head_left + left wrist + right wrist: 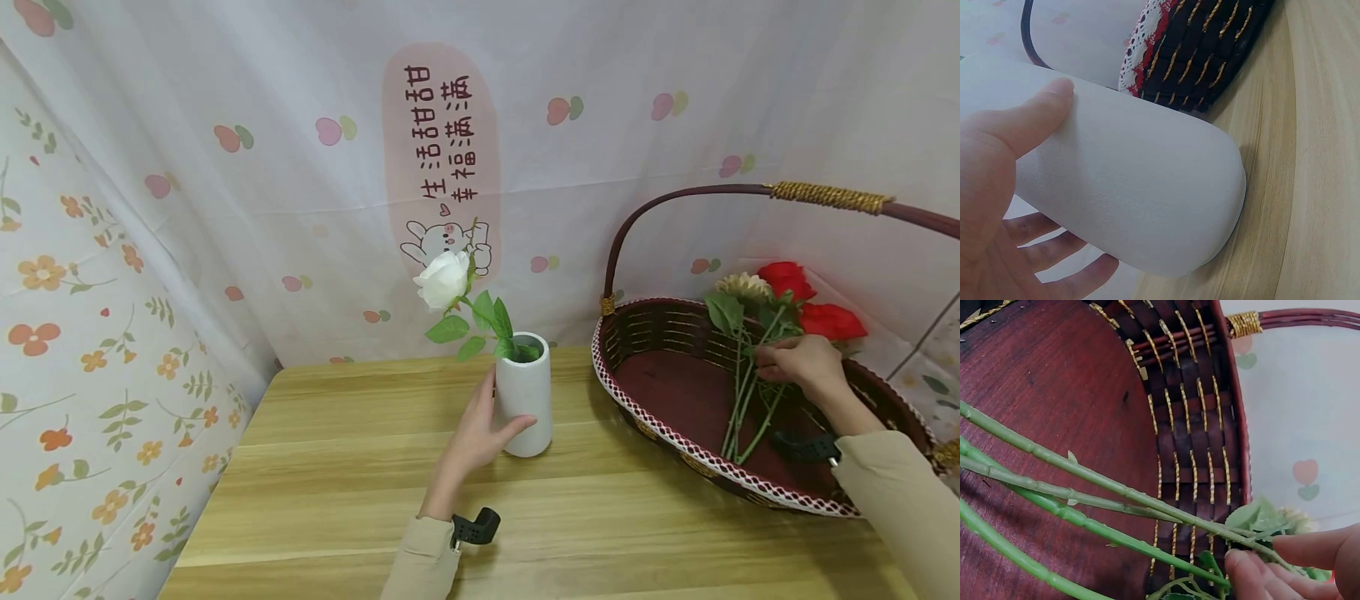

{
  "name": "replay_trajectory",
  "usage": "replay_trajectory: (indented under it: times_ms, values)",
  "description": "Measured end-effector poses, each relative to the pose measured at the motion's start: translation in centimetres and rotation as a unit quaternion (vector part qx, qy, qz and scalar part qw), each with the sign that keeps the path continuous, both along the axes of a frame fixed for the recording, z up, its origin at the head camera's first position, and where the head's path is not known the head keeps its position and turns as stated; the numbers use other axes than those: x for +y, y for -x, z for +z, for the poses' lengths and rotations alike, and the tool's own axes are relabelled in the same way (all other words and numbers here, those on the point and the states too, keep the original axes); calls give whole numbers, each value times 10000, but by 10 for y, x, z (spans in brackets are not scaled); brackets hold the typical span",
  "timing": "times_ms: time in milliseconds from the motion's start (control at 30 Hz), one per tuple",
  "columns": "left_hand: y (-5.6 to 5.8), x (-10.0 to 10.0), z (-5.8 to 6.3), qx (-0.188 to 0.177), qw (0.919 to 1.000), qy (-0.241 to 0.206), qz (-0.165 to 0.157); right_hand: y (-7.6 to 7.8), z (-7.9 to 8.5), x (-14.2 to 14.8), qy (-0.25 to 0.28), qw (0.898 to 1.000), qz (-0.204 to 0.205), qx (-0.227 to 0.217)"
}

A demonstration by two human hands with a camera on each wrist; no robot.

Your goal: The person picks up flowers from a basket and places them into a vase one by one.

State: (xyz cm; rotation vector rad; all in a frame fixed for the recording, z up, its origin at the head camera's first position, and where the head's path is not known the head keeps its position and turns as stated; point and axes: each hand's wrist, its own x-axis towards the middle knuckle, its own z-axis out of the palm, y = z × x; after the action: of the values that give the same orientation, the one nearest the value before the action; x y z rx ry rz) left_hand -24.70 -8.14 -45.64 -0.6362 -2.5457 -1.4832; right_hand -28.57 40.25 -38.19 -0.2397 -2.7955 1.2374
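A white cylindrical vase [527, 408] stands upright on the wooden table, with one white artificial rose [444, 281] leaning left out of its mouth. My left hand [472, 429] grips the vase from the left, the thumb [1054, 103] across its front and the fingers partly hidden behind. At the right, my right hand [804, 368] reaches into the wicker basket [678, 454]. Its thumb and forefinger pinch a green flower stem [1241, 540]; which bloom that stem carries cannot be told. Red flowers [832, 321] and a cream flower [742, 287] lie at the basket's back right.
The basket's tall handle [828, 196] arches over it, wrapped in gold cord. Several stems [738, 417] slant across the basket floor. A printed curtain [300, 208] hangs behind the wooden table [337, 467], and a floral cloth [97, 358] is at the left.
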Motion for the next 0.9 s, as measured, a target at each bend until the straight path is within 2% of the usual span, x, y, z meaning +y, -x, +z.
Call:
replay_trajectory:
  times_ms: [233,600,800,900]
  values:
    - [1,0,-1,4,10000,-32,-13,3,-7,-2,621,9979,40,198]
    - [1,-1,-2,-17,9999,-128,-51,2,-7,-5,801,9964,-148,221]
    - [2,-1,-2,-30,10000,-64,-32,1,-4,-10,1006,9931,-182,575]
    - [2,0,-1,-23,10000,-57,-40,1,0,-13,1286,9884,-172,795]
